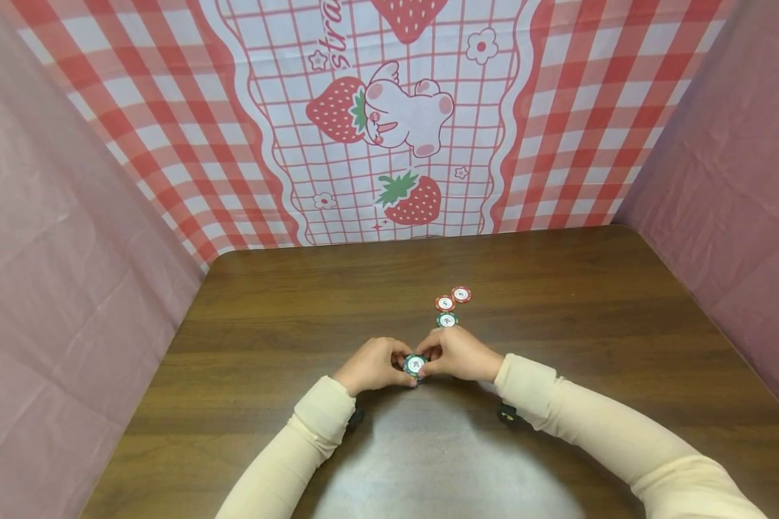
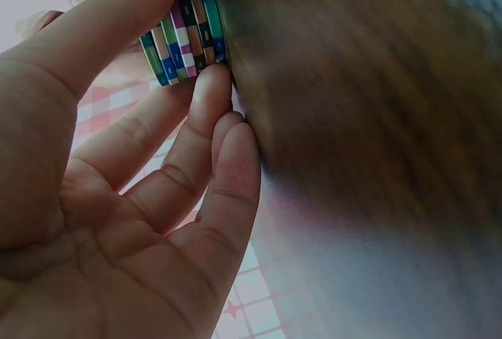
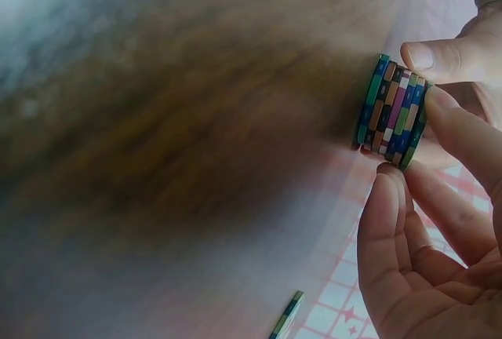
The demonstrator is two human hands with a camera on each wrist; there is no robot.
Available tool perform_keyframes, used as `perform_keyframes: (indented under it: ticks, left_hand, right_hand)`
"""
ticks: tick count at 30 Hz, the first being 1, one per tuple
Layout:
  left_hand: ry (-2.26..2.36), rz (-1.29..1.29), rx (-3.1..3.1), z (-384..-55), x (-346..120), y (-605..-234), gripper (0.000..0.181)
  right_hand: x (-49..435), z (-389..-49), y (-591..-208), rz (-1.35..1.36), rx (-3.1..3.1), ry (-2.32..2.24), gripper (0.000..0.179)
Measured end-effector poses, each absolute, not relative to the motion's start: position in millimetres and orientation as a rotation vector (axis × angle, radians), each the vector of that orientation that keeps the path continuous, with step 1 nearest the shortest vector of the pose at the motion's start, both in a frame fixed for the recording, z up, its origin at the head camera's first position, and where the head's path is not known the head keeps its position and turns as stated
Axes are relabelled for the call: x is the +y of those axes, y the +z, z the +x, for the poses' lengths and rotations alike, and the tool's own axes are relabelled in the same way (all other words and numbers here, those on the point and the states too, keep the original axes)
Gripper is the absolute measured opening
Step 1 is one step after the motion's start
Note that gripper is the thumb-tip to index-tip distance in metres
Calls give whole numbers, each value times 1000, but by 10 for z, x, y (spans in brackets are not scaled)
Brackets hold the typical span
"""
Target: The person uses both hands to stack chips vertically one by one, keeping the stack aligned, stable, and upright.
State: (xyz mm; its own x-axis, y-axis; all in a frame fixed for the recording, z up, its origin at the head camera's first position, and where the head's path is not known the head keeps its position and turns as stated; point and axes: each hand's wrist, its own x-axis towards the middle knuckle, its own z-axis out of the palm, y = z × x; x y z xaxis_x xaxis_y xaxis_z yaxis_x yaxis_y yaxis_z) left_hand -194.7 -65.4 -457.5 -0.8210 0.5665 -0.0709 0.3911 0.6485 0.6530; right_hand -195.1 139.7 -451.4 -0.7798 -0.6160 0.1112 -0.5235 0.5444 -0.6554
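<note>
A short stack of poker chips (image 1: 415,365) stands on the table, topped by a green-edged chip with a white centre. From its left side, my left hand (image 1: 378,365) grips the stack between thumb and fingers. My right hand (image 1: 459,355) pinches it from the right, thumb at the near side of the top chip. In the left wrist view the stacked chips (image 2: 188,37) show green, dark, purple and blue edges. The right wrist view shows the same layered stack (image 3: 392,111) with fingertips of both hands on its rim.
Beyond my right hand lie a green chip (image 1: 447,319) and two red chips, one nearer (image 1: 444,303) and one farther right (image 1: 461,294). The brown wooden table (image 1: 285,303) ends at a strawberry-print cloth (image 1: 389,144). Pink curtains (image 1: 58,252) hang on both sides.
</note>
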Motion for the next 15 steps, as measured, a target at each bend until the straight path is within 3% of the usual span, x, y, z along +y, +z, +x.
perform_keyframes:
  ticks: [15]
  left_hand:
    - [926,788,2615,-1947,-651,-4586,28]
  right_hand:
    - [1388,-1943,-4541,-948,2657,-1059,24]
